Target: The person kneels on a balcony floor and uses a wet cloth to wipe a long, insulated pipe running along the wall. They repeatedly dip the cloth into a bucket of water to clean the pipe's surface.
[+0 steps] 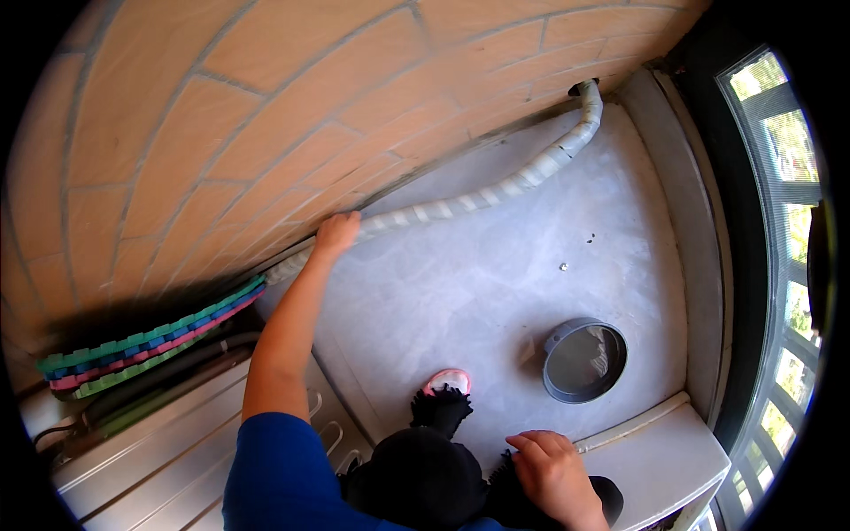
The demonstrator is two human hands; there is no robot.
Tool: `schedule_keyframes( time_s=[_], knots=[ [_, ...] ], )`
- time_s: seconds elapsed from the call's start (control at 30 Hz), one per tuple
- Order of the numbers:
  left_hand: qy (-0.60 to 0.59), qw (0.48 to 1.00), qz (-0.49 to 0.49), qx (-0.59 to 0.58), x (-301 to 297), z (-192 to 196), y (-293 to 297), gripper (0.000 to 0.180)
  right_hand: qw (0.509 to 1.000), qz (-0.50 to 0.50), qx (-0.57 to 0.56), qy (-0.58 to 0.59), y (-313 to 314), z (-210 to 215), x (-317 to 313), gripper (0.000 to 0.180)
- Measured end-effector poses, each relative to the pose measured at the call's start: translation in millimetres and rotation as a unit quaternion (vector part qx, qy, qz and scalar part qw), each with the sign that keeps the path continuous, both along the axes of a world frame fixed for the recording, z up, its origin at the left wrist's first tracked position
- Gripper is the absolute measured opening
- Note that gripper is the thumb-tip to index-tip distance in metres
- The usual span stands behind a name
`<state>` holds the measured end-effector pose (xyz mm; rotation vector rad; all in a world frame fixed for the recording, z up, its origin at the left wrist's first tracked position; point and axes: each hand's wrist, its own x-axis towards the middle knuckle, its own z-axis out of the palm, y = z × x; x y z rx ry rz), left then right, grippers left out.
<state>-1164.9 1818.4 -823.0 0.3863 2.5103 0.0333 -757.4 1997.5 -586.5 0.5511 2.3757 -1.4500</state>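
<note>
Tan brick wall (221, 115) fills the upper left, and the pale grey concrete floor (496, 274) spreads below it, so you're crouched in a tight corner. Along the foot of the wall runs the long white tape-wrapped flexible hose (496, 196), climbing to a dark fitting at the far corner. Your left hand (336, 234) is on the hose's near stretch, grip closed around it, I think, though the fingers are hard to read from here. It looks like you're seating or tugging the hose along the wall; the next move wants a steady pull that keeps the far bend from kinking. Your right hand (553, 473) rests flat, fingers loose, holding nothing, on the white appliance top (664, 460). Open floor lies to the right; mind the grey round plastic ring (584, 360) and the window rail beyond.
</note>
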Motion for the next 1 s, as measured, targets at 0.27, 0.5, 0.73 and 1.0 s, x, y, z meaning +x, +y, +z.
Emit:
schedule_keyframes(
  time_s=[0.27,0.5,0.73,1.0],
  knots=[
    [0.019,0.999,-0.02,0.037,3,-3,-4,0.046,1.0,0.01,0.006,0.008,-1,0,-2,0.023],
    [-0.014,0.994,-0.082,0.077,3,4,-10,0.048,0.999,-0.01,0.028,-0.011,4,-1,5,0.023],
    [-0.074,0.989,-0.113,-0.064,-6,11,1,0.049,1.0,-0.005,0.025,0.004,2,2,7,0.022],
    [-0.043,0.986,-0.156,-0.036,-5,14,-2,0.049,1.0,0.005,0.03,0.007,-1,-6,18,0.021]
  ],
)
